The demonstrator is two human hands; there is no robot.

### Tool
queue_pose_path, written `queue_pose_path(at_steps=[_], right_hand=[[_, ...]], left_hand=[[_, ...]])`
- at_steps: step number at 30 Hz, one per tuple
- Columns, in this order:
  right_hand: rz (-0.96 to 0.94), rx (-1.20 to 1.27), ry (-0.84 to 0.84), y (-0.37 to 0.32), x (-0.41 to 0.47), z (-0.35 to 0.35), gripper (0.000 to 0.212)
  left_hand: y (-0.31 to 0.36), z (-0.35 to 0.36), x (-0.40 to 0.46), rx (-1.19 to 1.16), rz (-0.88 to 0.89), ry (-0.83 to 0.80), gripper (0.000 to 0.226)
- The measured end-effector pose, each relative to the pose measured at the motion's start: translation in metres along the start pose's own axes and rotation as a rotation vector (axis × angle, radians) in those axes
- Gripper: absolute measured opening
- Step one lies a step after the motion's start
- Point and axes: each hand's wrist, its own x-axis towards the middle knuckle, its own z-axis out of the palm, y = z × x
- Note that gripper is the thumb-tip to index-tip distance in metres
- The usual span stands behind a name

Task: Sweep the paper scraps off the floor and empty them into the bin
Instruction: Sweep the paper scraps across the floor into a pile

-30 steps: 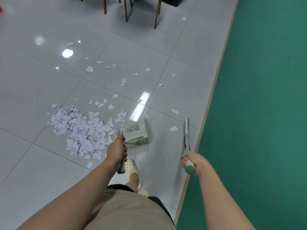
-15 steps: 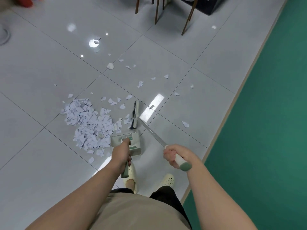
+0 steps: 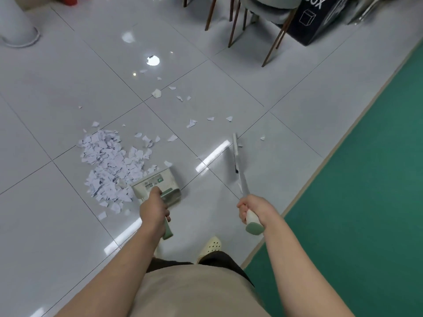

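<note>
Tiled floor [image 3: 68, 65]: fingers grip broom [image 3: 238, 165] pointing away, and dustpan [image 3: 158, 181] beside scraps [image 3: 109, 161].

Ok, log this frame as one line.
left hand: holds dustpan beside scrap pile | right hand: holds broom | strays unswept

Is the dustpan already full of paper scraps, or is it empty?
Cannot tell: the dustpan shows only its back, its inside hidden. The big pile of scraps lies on the floor beside its mouth.
</note>
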Motion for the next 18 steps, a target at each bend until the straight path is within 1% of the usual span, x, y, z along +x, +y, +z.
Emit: queue_pose_path(at_steps=[4,6,8,10,14,16,18], right_hand=[[-0.021,-0.143,0.125,-0.008,0.021,-0.051,0.015],[0.003,-0.252,0.143,-0.009,0.030,-0.064,0.020],[0.040,-0.308,0.128,-0.006,0.037,-0.065,0.022],[0.079,-0.335,0.074,0.000,0.040,-0.057,0.022],[0.156,-0.362,-0.106,0.017,0.041,-0.035,0.023],[0.163,-0.295,-0.181,0.010,0.041,-0.034,0.030],[0.177,-0.111,-0.260,-0.006,0.043,-0.045,0.036]], left_hand=[[-0.006,0.019,-0.016,-0.129,-0.013,0.018,0.017],[-0.009,0.021,-0.024,-0.184,-0.015,0.011,0.019],[-0.012,0.023,-0.032,-0.222,-0.018,0.017,0.021],[-0.014,0.025,-0.039,-0.237,-0.022,0.028,0.022],[-0.016,0.028,-0.046,-0.259,-0.016,0.038,0.022],[-0.015,0.031,-0.049,-0.262,-0.020,0.047,0.022],[-0.014,0.033,-0.050,-0.256,-0.034,0.051,0.020]])
